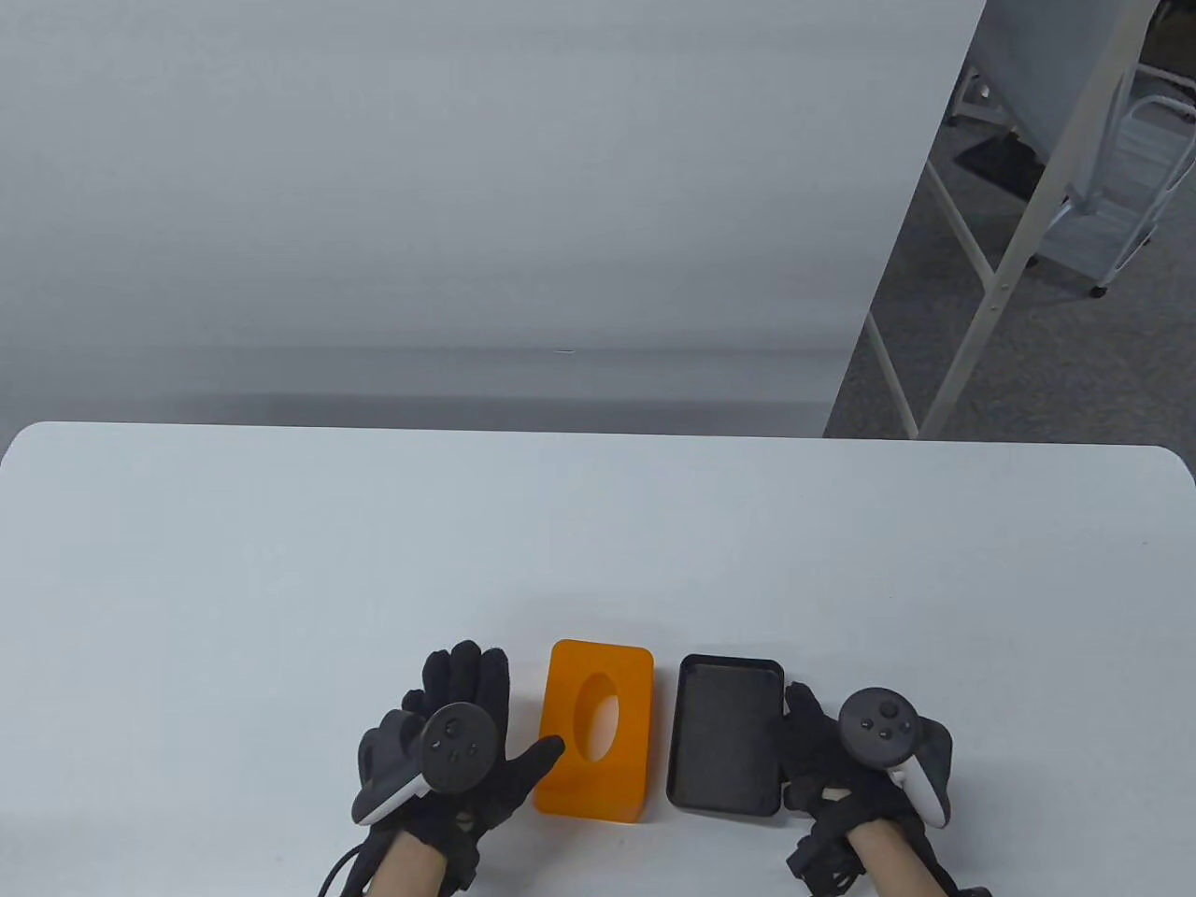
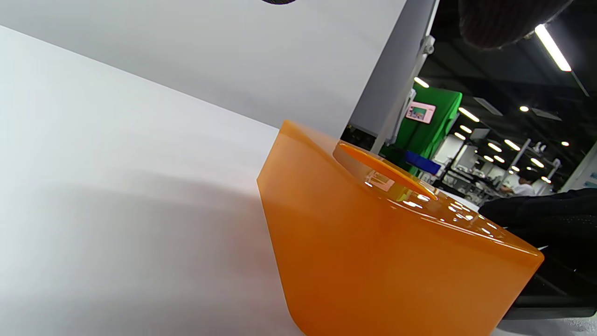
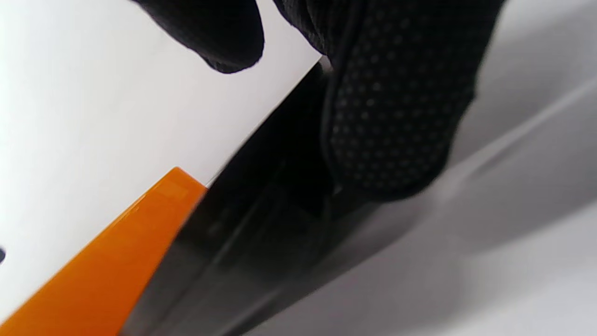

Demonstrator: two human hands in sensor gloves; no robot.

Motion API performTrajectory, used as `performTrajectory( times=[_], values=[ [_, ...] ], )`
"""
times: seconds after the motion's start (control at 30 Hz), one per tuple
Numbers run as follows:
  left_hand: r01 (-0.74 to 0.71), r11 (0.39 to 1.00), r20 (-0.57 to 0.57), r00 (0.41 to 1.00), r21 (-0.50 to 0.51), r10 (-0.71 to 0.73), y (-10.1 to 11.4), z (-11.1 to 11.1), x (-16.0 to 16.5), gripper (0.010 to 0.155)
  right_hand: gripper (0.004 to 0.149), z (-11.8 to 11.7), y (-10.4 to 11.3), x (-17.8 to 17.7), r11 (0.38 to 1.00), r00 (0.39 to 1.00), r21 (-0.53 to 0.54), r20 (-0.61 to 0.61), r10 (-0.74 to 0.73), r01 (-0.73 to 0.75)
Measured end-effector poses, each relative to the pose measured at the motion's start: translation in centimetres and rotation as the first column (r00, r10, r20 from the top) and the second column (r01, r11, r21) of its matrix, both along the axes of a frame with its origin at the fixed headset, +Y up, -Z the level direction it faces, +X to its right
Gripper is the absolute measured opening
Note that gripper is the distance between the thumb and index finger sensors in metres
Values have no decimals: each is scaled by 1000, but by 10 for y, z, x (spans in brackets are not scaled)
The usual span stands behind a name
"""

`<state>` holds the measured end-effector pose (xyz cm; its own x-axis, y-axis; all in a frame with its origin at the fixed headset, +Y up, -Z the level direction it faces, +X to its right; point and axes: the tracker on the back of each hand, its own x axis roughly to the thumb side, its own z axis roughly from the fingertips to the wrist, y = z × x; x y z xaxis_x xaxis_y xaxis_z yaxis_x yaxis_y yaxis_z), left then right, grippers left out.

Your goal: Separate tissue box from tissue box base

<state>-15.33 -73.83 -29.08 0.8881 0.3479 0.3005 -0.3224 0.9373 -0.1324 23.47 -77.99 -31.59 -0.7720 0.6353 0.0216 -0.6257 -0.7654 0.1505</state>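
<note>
In the table view, the orange tissue box [image 1: 596, 730] and the black tissue box base [image 1: 726, 734] lay side by side on the white surface [image 1: 598, 542], apart by a thin gap, the base at 3 o'clock from the box. Both had their long axes running 12 to 6 o'clock, toward and away from the person. The left hand [image 1: 458, 738] lay spread and flat at 9 o'clock of the box, holding nothing, its thumb tip reaching the box's near left side. The right hand [image 1: 827, 747] sat at 3 o'clock of the base, its fingers against the base's right edge. Each hand was thus nearest its own piece, and the separation looked already made.

In the left wrist view, the box filled the lower right, its oval opening on top; a dark gloved shape and the base edge showed beyond it at the right, and the hand's own fingers barely entered the frame.

In the right wrist view, a dotted fingertip [image 3: 396, 116] rested on the base's rim, with the orange box just past it at 8 o'clock. Whether the hand gripped the rim or merely touched it I could not tell.
</note>
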Motion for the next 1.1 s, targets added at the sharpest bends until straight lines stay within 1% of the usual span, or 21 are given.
performTrajectory(
  times=[0.2,0.27,0.37,0.47,0.57,0.67,0.7,0.8,0.87,0.97,1.1],
  values=[
    [26,1000,25,999,2,-26,-2,1,7,104,66,12,12,-8,980,978,83,-83,190,-183],
    [35,999,33,999,0,-35,-3,1,10,104,66,17,19,-7,970,968,118,-104,227,-214],
    [41,999,42,998,8,-41,-2,2,14,104,66,26,31,0,947,955,189,-98,280,-258],
    [52,998,45,998,21,-53,-1,3,17,103,68,33,41,10,916,930,226,-82,358,-333],
    [57,998,42,997,26,-58,-1,3,17,103,70,33,44,21,891,910,237,-58,411,-387],
    [44,998,40,998,52,-46,-1,2,17,101,70,30,45,25,839,866,287,-54,496,-463],
    [42,997,40,998,60,-44,-1,2,18,101,71,29,44,24,818,845,293,-59,532,-494],
    [72,996,43,996,58,-75,-2,-1,22,100,80,29,40,21,809,814,242,-109,571,-535],
    [96,994,52,994,50,-99,-4,-1,25,101,85,30,38,20,799,795,230,-133,592,-556],
    [96,994,56,994,43,-99,-3,0,26,101,87,32,36,20,805,793,217,-158,588,-553],
    [87,995,57,994,53,-90,3,3,27,102,90,33,36,21,810,793,200,-177,583,-551]
  ],
)
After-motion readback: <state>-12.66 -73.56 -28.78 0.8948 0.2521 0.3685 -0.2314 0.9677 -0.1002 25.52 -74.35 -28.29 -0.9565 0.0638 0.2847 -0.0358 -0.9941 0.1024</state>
